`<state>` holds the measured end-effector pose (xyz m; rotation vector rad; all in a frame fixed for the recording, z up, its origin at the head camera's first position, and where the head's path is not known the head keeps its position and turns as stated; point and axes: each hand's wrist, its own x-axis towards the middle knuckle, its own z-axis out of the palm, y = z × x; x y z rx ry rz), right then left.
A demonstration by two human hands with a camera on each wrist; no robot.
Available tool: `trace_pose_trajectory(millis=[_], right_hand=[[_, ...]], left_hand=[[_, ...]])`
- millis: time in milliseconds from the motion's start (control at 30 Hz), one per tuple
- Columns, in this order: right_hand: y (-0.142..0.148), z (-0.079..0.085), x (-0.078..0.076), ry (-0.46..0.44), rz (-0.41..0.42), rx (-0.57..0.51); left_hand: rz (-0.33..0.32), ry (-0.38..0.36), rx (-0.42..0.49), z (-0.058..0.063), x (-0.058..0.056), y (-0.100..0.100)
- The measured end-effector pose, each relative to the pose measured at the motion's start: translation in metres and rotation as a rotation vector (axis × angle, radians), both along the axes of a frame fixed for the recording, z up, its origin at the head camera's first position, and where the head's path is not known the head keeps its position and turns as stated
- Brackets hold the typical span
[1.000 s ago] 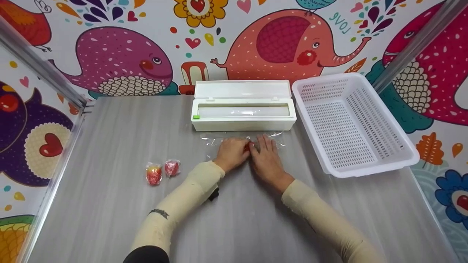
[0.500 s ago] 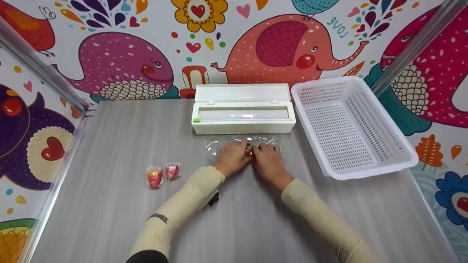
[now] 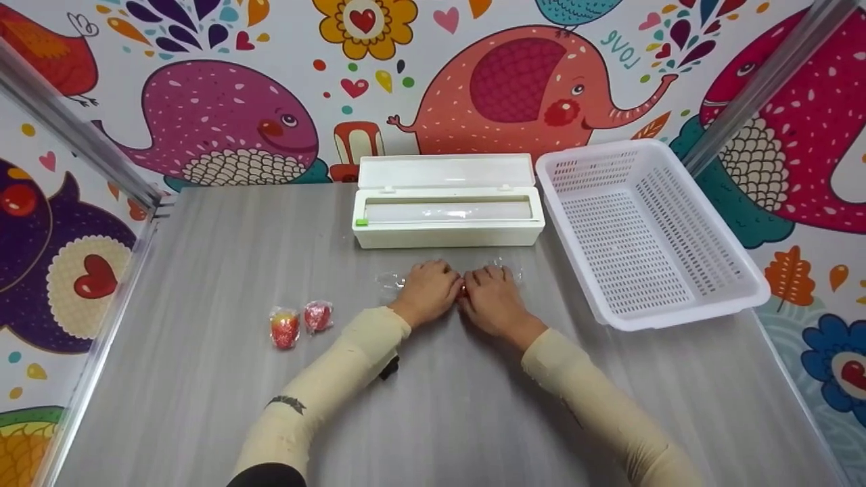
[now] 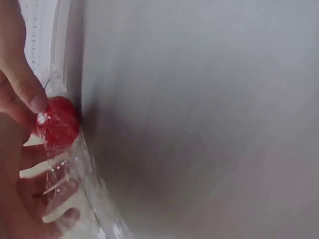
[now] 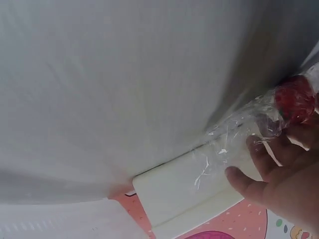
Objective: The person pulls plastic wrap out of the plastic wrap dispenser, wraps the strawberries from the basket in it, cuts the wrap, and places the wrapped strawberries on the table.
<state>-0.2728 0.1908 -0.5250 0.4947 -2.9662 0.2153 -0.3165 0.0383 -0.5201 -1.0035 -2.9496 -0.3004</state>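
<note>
A small red fruit, its exact kind unclear, lies in clear cling film on the table between my two hands. My left hand curls over the film from the left and holds the fruit. From the right, my right hand bends its fingers over the film and grips it at the fruit's side. The wrist views show film stretched across the fingertips, with the red fruit bunched inside it. From above, the hands hide most of the fruit, and film ends stick out on both sides.
Behind the hands stands a white cling film dispenser, lid up, with a green slider. A white perforated basket is at right. Two film-wrapped fruits, one red-yellow and one red, lie on the left.
The film behind the hands has been drawn in over the fruit, and less of it shows now. Fingers of both hands have curled back toward the person.
</note>
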Motion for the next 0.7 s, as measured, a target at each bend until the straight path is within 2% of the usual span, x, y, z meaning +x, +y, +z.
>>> trace_pose_trajectory(millis=[167,300,400,533,633,700], right_hand=[[0.000,-0.005,-0.001,0.025,-0.005,0.042],[0.001,-0.007,-0.002,0.094,-0.035,-0.021],[0.001,-0.008,-0.002,0.134,-0.053,-0.057],[0.000,-0.009,-0.005,0.184,-0.052,-0.018],[0.000,-0.009,-0.010,0.144,-0.053,0.001],[0.000,-0.008,-0.014,0.063,-0.064,-0.002]], left_hand=[[-0.043,0.072,0.019,-0.003,0.003,-0.001],[-0.075,0.119,0.003,-0.009,0.003,-0.001],[-0.045,0.100,-0.038,-0.009,0.002,0.000],[0.018,0.065,-0.078,-0.006,0.000,0.004],[0.064,0.046,-0.071,-0.007,-0.002,0.009],[0.086,0.040,-0.072,-0.008,-0.004,0.013]])
